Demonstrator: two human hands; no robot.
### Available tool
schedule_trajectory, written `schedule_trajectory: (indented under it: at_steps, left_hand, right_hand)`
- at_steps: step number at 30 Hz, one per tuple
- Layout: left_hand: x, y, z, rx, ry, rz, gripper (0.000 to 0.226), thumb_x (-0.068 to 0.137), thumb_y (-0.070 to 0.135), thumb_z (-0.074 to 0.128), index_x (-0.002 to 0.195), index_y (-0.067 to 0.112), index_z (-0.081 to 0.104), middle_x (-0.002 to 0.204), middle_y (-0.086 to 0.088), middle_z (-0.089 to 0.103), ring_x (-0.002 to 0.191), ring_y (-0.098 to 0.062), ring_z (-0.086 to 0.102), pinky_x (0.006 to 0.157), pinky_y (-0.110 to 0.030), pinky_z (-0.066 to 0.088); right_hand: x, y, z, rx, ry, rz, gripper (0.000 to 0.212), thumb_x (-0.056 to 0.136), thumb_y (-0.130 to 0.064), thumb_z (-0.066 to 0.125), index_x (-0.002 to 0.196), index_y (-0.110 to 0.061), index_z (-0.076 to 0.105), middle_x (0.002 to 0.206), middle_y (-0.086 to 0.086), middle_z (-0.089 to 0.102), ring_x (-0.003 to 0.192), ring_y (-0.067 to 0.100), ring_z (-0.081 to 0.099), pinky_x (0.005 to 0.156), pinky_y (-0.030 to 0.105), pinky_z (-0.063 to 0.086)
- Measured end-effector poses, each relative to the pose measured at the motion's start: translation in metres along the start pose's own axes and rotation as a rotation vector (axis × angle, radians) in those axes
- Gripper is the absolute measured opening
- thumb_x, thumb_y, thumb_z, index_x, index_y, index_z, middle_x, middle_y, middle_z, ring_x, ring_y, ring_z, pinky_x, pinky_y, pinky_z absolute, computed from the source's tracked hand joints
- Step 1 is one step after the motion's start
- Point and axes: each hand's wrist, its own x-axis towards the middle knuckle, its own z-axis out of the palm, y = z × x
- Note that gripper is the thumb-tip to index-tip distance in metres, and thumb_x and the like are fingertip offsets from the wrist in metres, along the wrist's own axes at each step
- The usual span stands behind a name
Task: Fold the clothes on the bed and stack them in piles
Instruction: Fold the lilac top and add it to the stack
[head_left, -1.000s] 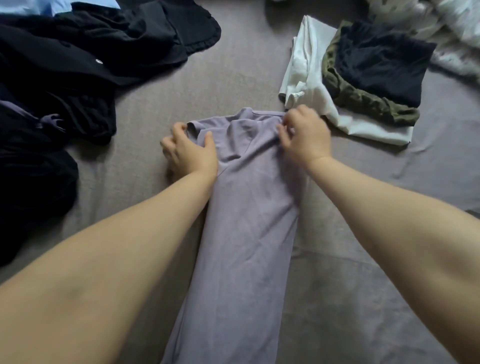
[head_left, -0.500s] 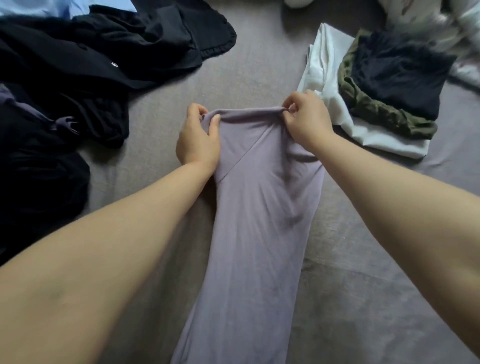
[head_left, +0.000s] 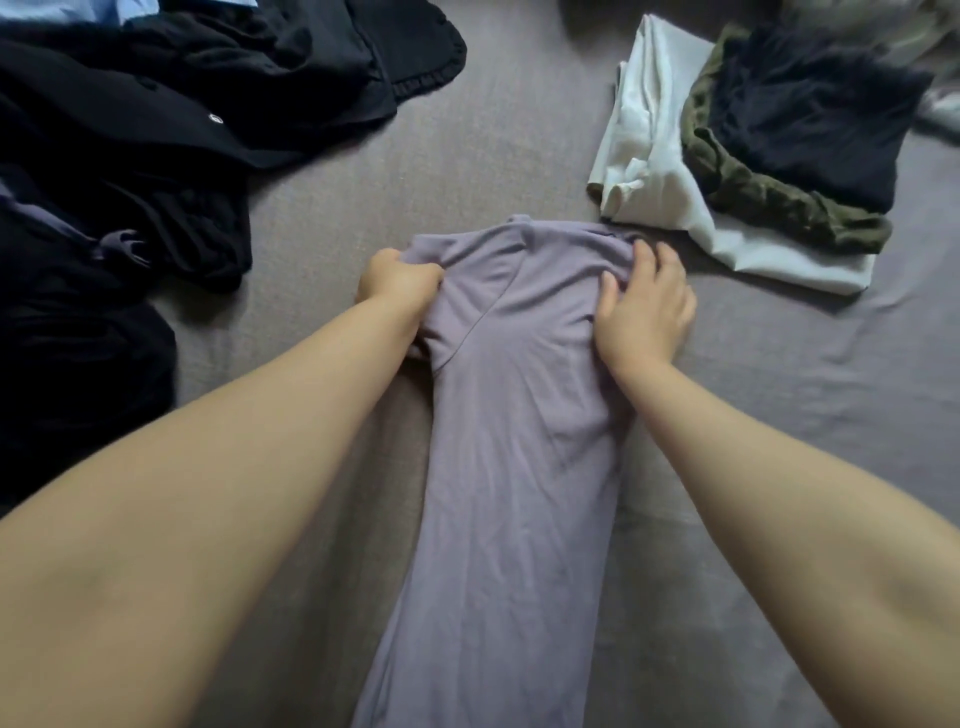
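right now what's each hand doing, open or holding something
Left hand: closed, gripping the far left corner of the long lilac knit garment.
Right hand: fingers curled, pinching the same garment's far right corner.

Bare sheet lies between dark heap and folded stack.

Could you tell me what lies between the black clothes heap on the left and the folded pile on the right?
In the head view, only bare grey sheet lies between the black heap and the folded pile.

The lilac garment ran off the frame at 6 o'clock; bedding at 1 o'clock was blurred.
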Motion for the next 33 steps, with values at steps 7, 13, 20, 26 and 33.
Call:
schedule_trajectory:
  at_steps: [7, 13, 20, 26, 33]
  left_hand:
    - [-0.010, -0.021, -0.011, 0.031, 0.114, 0.264, 0.023, 0.089, 0.025, 0.063, 0.080, 0.017, 0.043, 0.090, -0.005, 0.055, 0.082, -0.017, 0.048, 0.069, -0.024, 0.036]
    - [-0.038, -0.011, -0.010, -0.040, 0.210, 0.416, 0.020, 0.089, 0.024, 0.062, 0.083, 0.015, 0.046, 0.072, 0.008, 0.049, 0.075, -0.015, 0.047, 0.066, -0.026, 0.037]
    - [-0.113, -0.002, 0.029, 0.100, -0.205, 0.850, 0.019, 0.082, 0.027, 0.067, 0.093, 0.012, 0.062, 0.085, -0.005, 0.067, 0.079, -0.025, 0.063, 0.069, -0.031, 0.048]
    - [-0.140, -0.042, 0.049, 0.174, -0.257, 0.976, 0.032, 0.088, 0.026, 0.052, 0.107, 0.006, 0.066, 0.109, -0.009, 0.067, 0.100, -0.019, 0.061, 0.087, -0.036, 0.048]
    - [-0.113, -0.083, 0.026, 0.917, -0.301, 0.740, 0.067, 0.096, 0.037, 0.045, 0.153, 0.030, 0.010, 0.162, -0.001, 0.001, 0.148, -0.018, 0.001, 0.118, -0.039, 0.006]
  right_hand:
    - [0.063, 0.013, -0.051, 0.032, -0.108, 0.087, 0.017, 0.090, -0.026, 0.061, 0.102, -0.015, 0.066, 0.114, 0.009, 0.063, 0.112, 0.029, 0.054, 0.086, 0.035, 0.043]
    - [0.014, 0.000, -0.043, 0.204, 0.086, -0.066, 0.022, 0.089, -0.025, 0.054, 0.098, -0.008, 0.065, 0.105, 0.015, 0.061, 0.103, 0.031, 0.054, 0.090, 0.037, 0.038]
    - [-0.027, -0.037, -0.058, 1.381, -0.808, 0.582, 0.080, 0.075, -0.073, 0.051, 0.127, -0.013, 0.053, 0.091, 0.005, 0.063, 0.076, 0.016, 0.062, 0.063, 0.028, 0.048]
    - [-0.012, 0.007, -0.065, 0.976, -0.522, 0.425, 0.047, 0.078, 0.004, 0.070, 0.123, -0.001, 0.058, 0.099, 0.009, 0.065, 0.087, 0.016, 0.060, 0.078, 0.026, 0.049]
    - [-0.022, 0.026, -0.064, 0.520, -0.368, 0.218, 0.049, 0.082, -0.009, 0.069, 0.127, -0.009, 0.052, 0.105, 0.007, 0.057, 0.090, 0.015, 0.053, 0.080, 0.018, 0.040]
